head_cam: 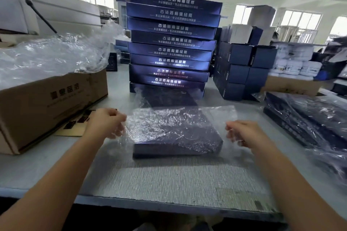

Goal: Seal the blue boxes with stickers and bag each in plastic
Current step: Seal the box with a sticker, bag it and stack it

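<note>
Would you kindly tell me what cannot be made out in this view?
Head view: any sticker on the blue box: hidden by the glaring plastic bag.
Head view: fingertips of left hand and right hand: veiled by that bag.
Head view: cardboard carton contents: covered by plastic sheeting.

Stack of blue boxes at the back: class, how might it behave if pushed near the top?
Probably tippy: the stack is tall and its boxes sit unevenly, edges out of line. The glossy faces suggest upper boxes would slide off rather than bend. So many boxes likely make it heavy.
</note>
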